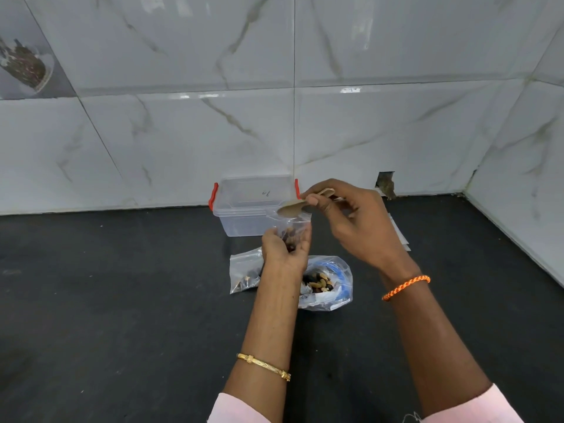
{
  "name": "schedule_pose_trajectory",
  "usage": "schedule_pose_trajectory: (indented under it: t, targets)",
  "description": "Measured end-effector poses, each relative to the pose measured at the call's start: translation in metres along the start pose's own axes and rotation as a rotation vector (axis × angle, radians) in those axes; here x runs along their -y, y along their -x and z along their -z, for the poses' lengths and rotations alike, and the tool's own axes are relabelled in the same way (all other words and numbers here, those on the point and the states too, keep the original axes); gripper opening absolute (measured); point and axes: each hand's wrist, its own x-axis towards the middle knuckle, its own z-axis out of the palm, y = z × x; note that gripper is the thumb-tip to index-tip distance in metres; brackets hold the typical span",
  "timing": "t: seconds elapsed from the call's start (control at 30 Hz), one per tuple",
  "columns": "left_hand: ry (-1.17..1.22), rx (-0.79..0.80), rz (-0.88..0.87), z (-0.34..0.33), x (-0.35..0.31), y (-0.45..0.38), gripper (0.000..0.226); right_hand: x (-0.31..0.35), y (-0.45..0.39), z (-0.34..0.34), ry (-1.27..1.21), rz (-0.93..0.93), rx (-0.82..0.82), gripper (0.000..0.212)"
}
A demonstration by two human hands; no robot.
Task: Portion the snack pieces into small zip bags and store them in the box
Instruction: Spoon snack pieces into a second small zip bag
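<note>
My left hand (pixel 282 250) holds a small clear zip bag (pixel 291 228) upright above the counter, with dark snack pieces inside it. My right hand (pixel 354 221) pinches the handle of a spoon (pixel 293 208) whose bowl is tilted over the bag's open mouth. Below my hands, a larger open plastic bag (pixel 328 283) on the black counter holds mixed brown and yellow snack pieces (pixel 319 283). To its left lies another small zip bag (pixel 244 274) with a few dark pieces. A clear plastic box (pixel 244 209) with red clips stands behind, against the wall.
The black counter (pixel 122 300) runs to marble-tiled walls at the back and right. Flat clear bags or sheets (pixel 399 236) lie behind my right hand. A small hole (pixel 386 184) breaks the back wall near the counter.
</note>
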Motion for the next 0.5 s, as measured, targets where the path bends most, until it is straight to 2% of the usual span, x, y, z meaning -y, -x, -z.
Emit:
schedule_pose_trajectory:
  t: [0.13, 0.17, 0.37, 0.43, 0.5]
  targets:
    - [0.007, -0.009, -0.04, 0.005, -0.01, -0.001, 0.02, -0.005, 0.004, 0.009, -0.323, -0.203, -0.357, 0.015]
    - [0.013, -0.009, -0.051, 0.006, -0.014, 0.0, 0.018, -0.01, 0.008, 0.014, -0.366, -0.28, -0.393, 0.017]
    - [-0.021, -0.02, -0.058, 0.018, -0.022, 0.002, 0.015, -0.068, 0.068, -0.01, -0.09, -0.637, -0.218, 0.02]
    - [-0.036, -0.021, -0.047, 0.021, -0.019, 0.006, 0.013, -0.077, 0.083, -0.022, -0.1, -0.71, -0.278, 0.019]
    - [-0.01, -0.013, -0.027, 0.023, -0.015, 0.011, 0.012, -0.078, 0.087, -0.021, -0.112, -0.739, -0.416, 0.018]
